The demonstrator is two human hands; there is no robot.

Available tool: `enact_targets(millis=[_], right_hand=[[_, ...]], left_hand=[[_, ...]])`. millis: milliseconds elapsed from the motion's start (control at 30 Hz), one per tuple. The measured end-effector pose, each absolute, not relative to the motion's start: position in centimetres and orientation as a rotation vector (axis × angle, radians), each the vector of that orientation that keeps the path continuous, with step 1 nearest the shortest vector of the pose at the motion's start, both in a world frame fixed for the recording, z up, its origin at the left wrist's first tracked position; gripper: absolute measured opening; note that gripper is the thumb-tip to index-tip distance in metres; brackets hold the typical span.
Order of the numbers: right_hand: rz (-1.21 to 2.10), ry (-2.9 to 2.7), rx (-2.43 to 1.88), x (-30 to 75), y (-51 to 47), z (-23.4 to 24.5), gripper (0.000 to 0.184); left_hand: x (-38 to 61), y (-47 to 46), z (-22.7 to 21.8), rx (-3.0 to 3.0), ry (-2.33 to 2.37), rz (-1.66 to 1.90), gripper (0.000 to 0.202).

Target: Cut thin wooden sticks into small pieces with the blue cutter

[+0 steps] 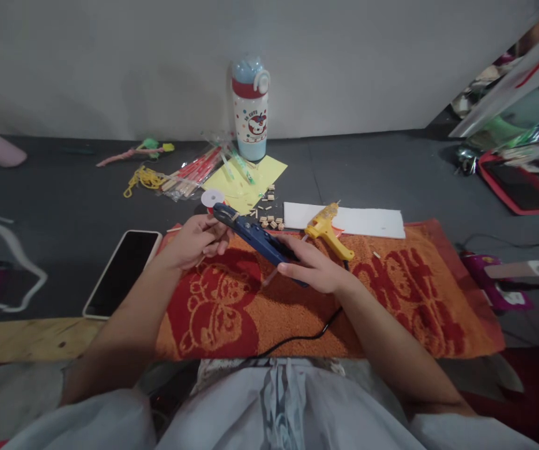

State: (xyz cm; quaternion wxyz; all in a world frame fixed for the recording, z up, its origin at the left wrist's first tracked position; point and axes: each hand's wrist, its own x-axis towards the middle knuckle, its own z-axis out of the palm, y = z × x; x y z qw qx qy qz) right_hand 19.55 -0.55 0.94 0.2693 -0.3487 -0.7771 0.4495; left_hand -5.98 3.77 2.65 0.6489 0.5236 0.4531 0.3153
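Observation:
My right hand is closed around the handles of a blue plier-like hand tool, which slants up to the left above an orange and red towel. Beside the tool's dark head, my left hand has its fingers bent together. They appear to pinch a thin wooden stick, whose tip shows at the tool's head; the fingers hide much of it. Short cut stick pieces lie just beyond the tool. To the right, a yellow glue gun rests across a white board and the towel.
A water bottle stands against the wall, behind yellow paper and bagged red sticks. A white spool sits behind my left hand. Left lies a phone. A black cord crosses the towel. A red tray is far right.

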Motion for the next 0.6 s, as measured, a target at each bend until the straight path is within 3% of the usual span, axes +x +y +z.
enact_targets(millis=[600], right_hand=[[1.219, -2.078, -1.022, 19.36, -0.64, 1.26, 0.049]], left_hand=[[-5.88, 3.87, 2.52, 1.169, 1.072, 0.738, 0.031]])
